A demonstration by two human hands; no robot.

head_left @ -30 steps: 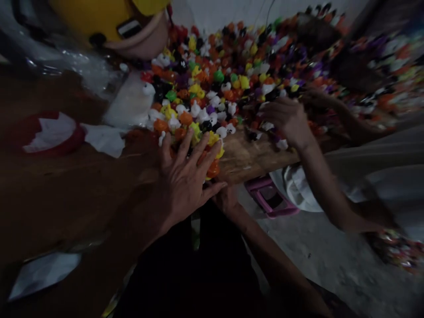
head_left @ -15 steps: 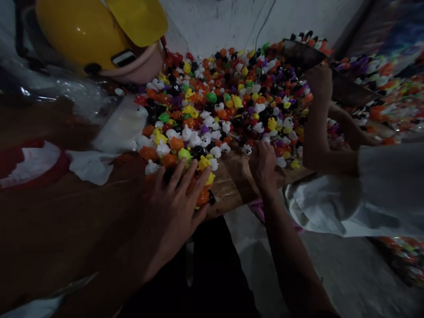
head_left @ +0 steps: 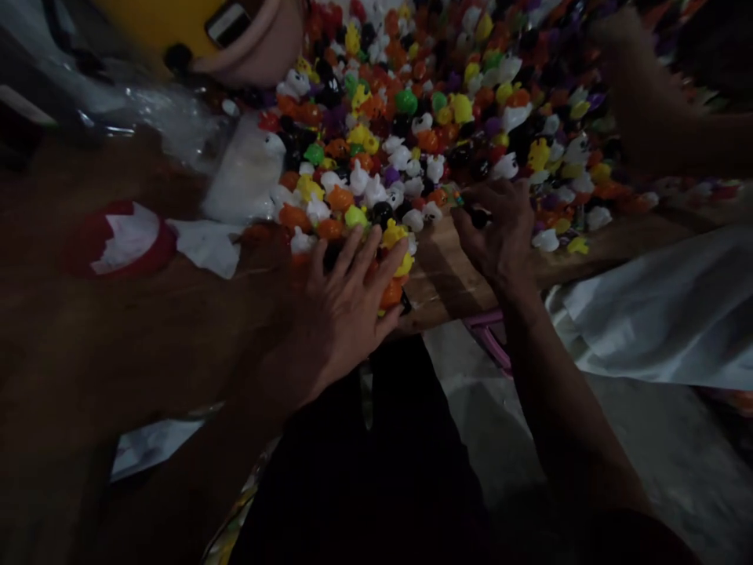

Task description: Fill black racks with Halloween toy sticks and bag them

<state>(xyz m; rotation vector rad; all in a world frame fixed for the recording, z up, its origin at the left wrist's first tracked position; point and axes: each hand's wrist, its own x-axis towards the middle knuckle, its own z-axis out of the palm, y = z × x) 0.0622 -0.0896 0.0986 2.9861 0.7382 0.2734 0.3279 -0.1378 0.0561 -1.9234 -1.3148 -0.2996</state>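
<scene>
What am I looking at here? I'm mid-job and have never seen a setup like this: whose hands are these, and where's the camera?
There is no machine: these are one person's bare hands, seen from a camera worn on their head, looking forward and down. The left hand is spread at the near edge of a heap of small coloured figures on a brown table. The right hand is curled by a small black piece; it's too dim to tell whether it is gripped. The arm at upper right belongs to someone else. Left of the heap are clear plastic and a red dish holding something thin and white.
</scene>
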